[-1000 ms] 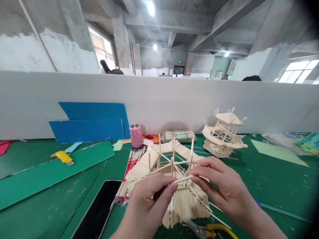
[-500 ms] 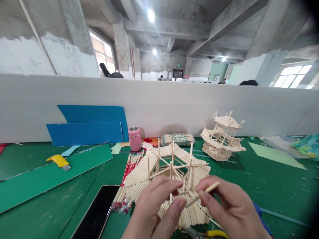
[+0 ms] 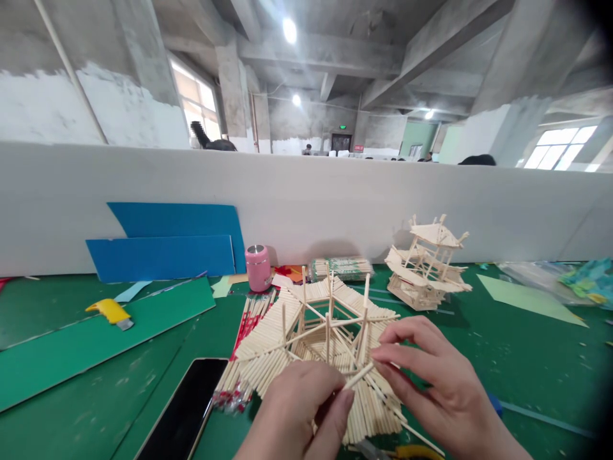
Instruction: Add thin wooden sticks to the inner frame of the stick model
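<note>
Over the front of a half-built model made of thin wooden sticks (image 3: 272,329), my left hand (image 3: 306,409) is closed, thumb and forefinger pinching one end of a short wooden stick (image 3: 359,376). The other end of that stick meets the thumb and forefinger tips of my right hand (image 3: 431,383), which are drawn close about it. My right hand's other fingers are loosely bent. The model has a wide slatted roof around an open middle, with several upright posts. My left hand hides part of its front.
A finished-looking stick pagoda (image 3: 426,268) stands at the back right. Packed sticks (image 3: 342,268) and a pink flask (image 3: 258,268) are behind the model. Left are a phone (image 3: 184,409), red-wrapped sticks (image 3: 246,326) and a yellow cutter (image 3: 110,311). Yellow-handled pliers (image 3: 416,452) lie in front.
The stick has slid down and left through my right hand, so its end no longer sticks out past the fingers. My left fingers have closed on its lower end.
</note>
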The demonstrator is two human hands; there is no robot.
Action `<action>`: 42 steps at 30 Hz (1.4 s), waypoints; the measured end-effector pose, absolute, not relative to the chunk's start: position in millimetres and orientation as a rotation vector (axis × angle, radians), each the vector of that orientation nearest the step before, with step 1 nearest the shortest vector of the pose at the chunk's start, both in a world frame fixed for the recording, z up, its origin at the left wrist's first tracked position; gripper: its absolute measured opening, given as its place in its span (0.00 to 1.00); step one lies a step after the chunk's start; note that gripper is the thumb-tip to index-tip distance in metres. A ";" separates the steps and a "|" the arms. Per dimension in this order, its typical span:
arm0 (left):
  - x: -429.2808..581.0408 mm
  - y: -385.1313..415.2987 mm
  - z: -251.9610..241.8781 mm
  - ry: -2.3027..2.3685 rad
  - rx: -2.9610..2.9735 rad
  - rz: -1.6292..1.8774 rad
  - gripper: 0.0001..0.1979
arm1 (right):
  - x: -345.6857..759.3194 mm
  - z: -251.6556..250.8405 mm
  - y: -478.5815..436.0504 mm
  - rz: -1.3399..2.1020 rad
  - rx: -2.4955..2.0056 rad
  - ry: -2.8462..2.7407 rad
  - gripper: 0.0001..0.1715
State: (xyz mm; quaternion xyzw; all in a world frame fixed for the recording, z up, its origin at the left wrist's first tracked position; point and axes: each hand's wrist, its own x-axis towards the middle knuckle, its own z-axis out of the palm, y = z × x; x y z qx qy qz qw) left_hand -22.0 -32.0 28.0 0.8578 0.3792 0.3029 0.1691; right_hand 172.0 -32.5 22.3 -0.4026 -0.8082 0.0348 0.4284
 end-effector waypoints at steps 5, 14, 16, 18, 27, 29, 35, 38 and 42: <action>-21.4 -30.1 26.4 1.090 2.368 0.902 0.11 | 163.7 26.4 -32.9 -0.197 -0.913 -2.086 0.09; -26.9 -9.3 17.1 1.145 2.104 1.345 0.03 | 188.8 34.2 -8.5 -0.278 -0.979 -2.144 0.09; -26.3 -3.6 16.7 1.158 2.076 1.362 0.05 | 190.3 36.7 -4.8 -0.320 -0.991 -2.141 0.10; -24.8 1.0 17.2 1.137 2.060 1.343 0.07 | 188.5 38.2 -2.6 -0.352 -1.005 -2.134 0.10; -18.5 13.4 22.8 1.108 1.970 1.292 0.06 | 175.4 39.8 2.9 -0.401 -1.080 -2.114 0.08; -18.2 14.7 23.3 1.112 1.963 1.283 0.06 | 175.1 39.0 4.2 -0.407 -1.077 -2.115 0.08; -16.3 15.6 26.6 1.092 1.935 1.292 0.06 | 174.0 36.7 6.1 -0.376 -1.061 -2.123 0.09; -15.7 15.2 27.5 1.080 1.928 1.291 0.06 | 172.3 37.0 6.4 -0.352 -1.053 -2.110 0.09; -15.4 15.3 26.3 1.066 1.907 1.285 0.06 | 171.3 37.5 7.1 -0.327 -1.035 -2.108 0.09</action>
